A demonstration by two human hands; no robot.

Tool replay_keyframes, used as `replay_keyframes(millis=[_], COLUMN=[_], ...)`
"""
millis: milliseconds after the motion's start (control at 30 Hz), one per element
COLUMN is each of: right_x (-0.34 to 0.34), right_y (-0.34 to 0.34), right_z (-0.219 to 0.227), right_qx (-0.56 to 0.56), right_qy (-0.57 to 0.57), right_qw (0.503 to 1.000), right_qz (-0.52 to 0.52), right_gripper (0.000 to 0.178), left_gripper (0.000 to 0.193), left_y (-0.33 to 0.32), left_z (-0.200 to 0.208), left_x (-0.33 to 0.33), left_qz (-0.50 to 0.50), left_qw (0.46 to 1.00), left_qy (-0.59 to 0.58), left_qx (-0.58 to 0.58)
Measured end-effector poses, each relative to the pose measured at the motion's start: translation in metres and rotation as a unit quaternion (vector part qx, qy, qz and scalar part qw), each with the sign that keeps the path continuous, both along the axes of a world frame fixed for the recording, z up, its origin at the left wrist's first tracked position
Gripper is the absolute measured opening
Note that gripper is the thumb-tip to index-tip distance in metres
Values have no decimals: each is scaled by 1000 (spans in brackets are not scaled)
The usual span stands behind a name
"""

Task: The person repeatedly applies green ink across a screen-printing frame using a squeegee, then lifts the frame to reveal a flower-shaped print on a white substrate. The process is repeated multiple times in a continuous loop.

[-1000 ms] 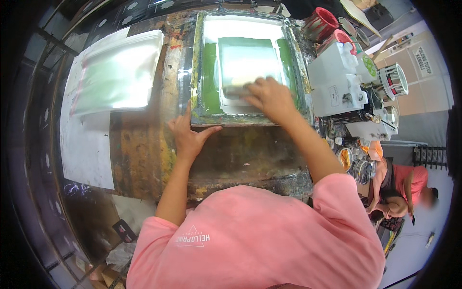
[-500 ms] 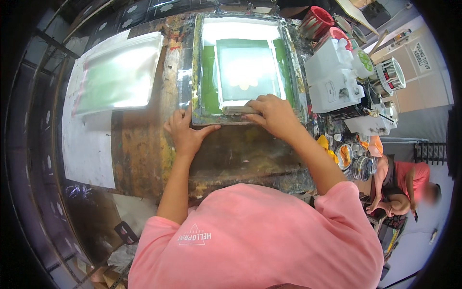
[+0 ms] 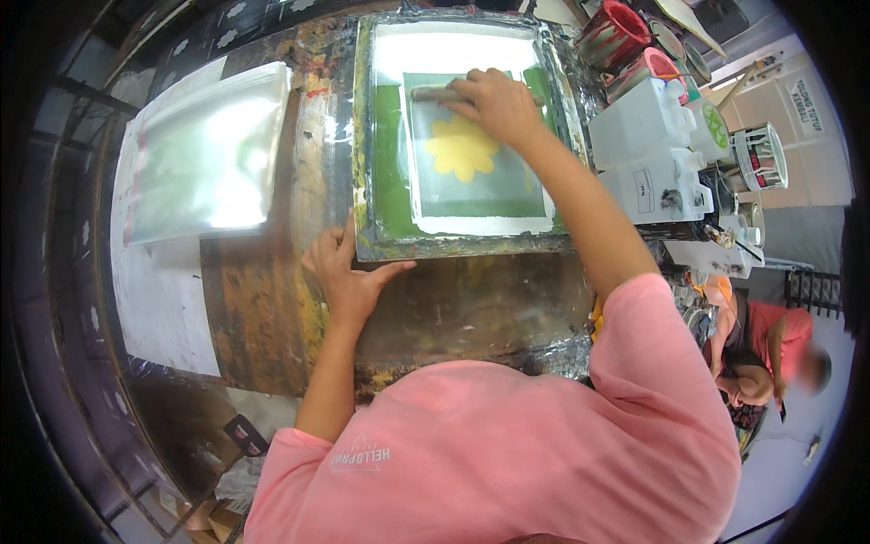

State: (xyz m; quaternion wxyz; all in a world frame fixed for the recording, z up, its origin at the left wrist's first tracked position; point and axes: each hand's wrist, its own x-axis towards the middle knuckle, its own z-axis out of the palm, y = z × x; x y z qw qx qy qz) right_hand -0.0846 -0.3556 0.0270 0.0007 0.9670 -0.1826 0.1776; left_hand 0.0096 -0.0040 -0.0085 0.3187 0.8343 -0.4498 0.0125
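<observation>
A screen printing frame lies flat on the stained work table, its green mesh showing a yellow flower-shaped area inside a pale rectangle. My right hand is closed around a squeegee, which rests across the mesh above the flower. Part of the squeegee is hidden under my fingers. At the frame's near left corner, my left hand has thumb and forefinger spread along two sides, touching the corner. To the left lies a stack of clear plastic sheets or bags on white paper.
White plastic jugs crowd the table's right side, with a red-rimmed paint can and other paint tubs behind them. A person in a red shirt sits at the far right. The brown table top shows before the frame.
My right hand has pushed the squeegee from the near end of the mesh to beyond the flower, which now looks yellow. My left hand stays at the corner.
</observation>
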Motion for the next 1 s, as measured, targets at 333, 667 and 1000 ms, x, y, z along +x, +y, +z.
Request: replay_keyframes(millis=[333, 667, 1000], right_x=[24, 1, -102], right_y=[-63, -5, 151], right_z=[50, 12, 58], right_qx=[111, 6, 73], right_qy=[90, 29, 69], right_qw=[990, 999, 995], right_qz=[15, -17, -18], right_gripper=[60, 41, 38], left_gripper=[119, 112, 105], left_y=[1, 0, 1], left_z=[-7, -13, -10], left_x=[-2, -2, -5], left_qz=[-15, -15, -3], left_qw=[998, 996, 996], left_qy=[22, 22, 2], left_qx=[-58, -86, -87])
